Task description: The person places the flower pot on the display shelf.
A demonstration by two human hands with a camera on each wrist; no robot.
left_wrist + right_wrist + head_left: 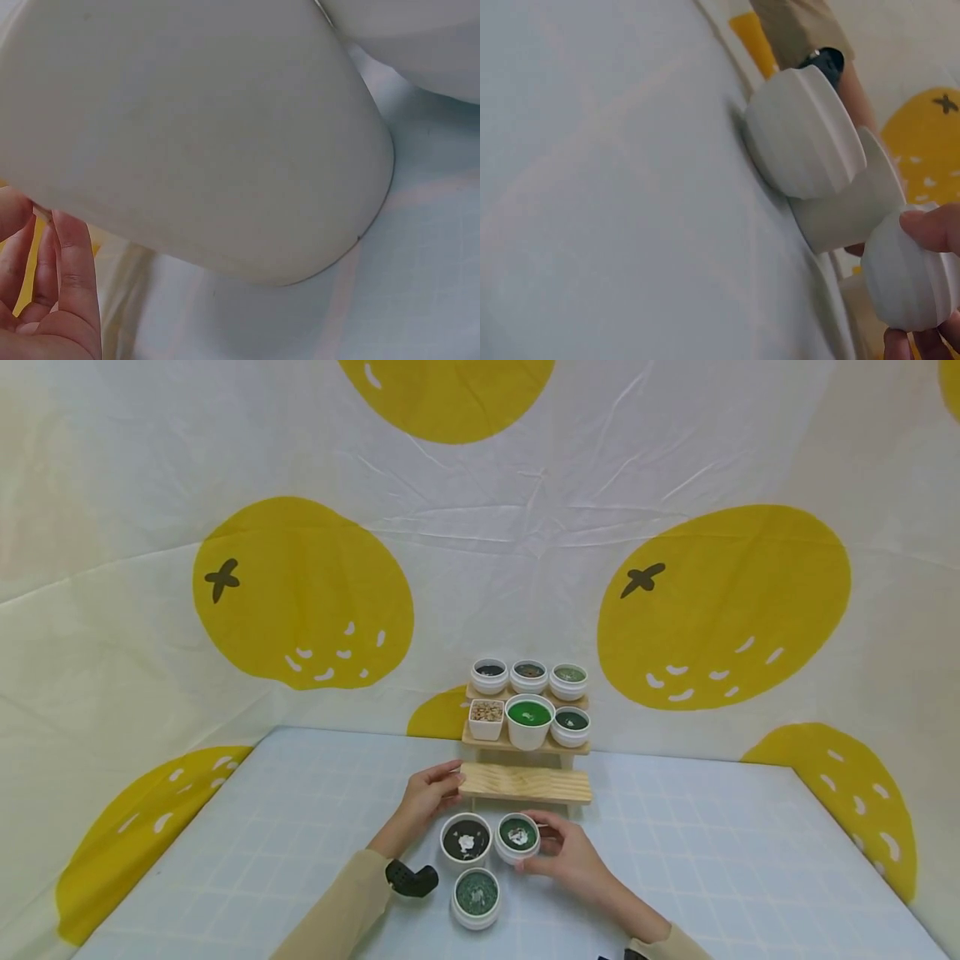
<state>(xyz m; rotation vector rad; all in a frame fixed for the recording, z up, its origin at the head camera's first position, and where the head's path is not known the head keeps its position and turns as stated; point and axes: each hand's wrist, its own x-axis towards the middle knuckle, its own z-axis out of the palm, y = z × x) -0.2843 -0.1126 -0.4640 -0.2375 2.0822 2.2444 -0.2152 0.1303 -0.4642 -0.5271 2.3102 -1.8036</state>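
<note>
My right hand (566,852) holds a small white ribbed cup (904,277) with a dark green and white top between thumb and fingers, in front of the wooden tiered stand. At the left end of the stand's lowest step (525,782), my left hand (426,797) pinches the board's edge. A wider white cup (466,863) with a blackish top stands on the table between my hands and fills much of the left wrist view. Nearer to me is another ribbed cup (476,913) with a speckled green top.
The middle step carries a square cup (486,720) of mixed bits, a tall cup (528,732) with bright green and a ribbed cup (571,735). Several ribbed cups line the top step, including one with pale green (568,683). Behind hangs a fruit-print cloth (510,593).
</note>
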